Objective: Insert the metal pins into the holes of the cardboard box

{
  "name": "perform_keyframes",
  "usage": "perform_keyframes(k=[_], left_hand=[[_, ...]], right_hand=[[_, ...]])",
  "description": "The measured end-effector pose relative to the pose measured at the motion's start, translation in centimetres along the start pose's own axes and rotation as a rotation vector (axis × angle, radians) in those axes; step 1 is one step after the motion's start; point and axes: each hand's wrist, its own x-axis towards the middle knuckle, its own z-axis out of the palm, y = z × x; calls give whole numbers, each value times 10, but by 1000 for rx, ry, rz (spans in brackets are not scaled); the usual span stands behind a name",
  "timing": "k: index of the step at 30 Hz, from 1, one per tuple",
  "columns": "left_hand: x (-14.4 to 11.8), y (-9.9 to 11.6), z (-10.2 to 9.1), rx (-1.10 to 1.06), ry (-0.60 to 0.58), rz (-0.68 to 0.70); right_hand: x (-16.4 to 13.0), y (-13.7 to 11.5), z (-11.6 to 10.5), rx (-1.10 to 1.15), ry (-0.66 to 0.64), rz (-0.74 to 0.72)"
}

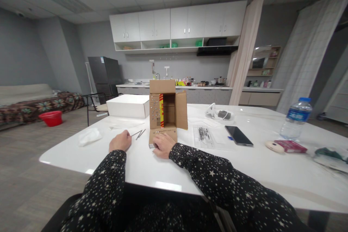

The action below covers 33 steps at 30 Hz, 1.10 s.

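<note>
Left hand (120, 141) curled loosely, gripping thin metal pins (140, 133); right hand (162, 145) flat, steadying near flap of upright open brown cardboard box (166, 110) on white counter (152, 166).

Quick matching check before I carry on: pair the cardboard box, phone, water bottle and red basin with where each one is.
1 cardboard box
2 phone
3 water bottle
4 red basin

A on the floor, far left
B standing at the table's right side
C open, just beyond the right hand
D flat on the table, right of the box

Pairs: 1-C, 2-D, 3-B, 4-A
</note>
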Motion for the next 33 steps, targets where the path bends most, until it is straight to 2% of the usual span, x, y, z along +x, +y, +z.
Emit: perform_keyframes(k=[8,18,24,33], left_hand=[[0,1,-1,8,-6,-4],[0,0,0,-11,2,7],[-1,1,-1,4,1,5],[0,0,-1,13,-8,2]], right_hand=[[1,1,4,40,60,24],[1,4,7,108,155,159],[1,7,8,142,216,175],[3,8,9,148,221,202]])
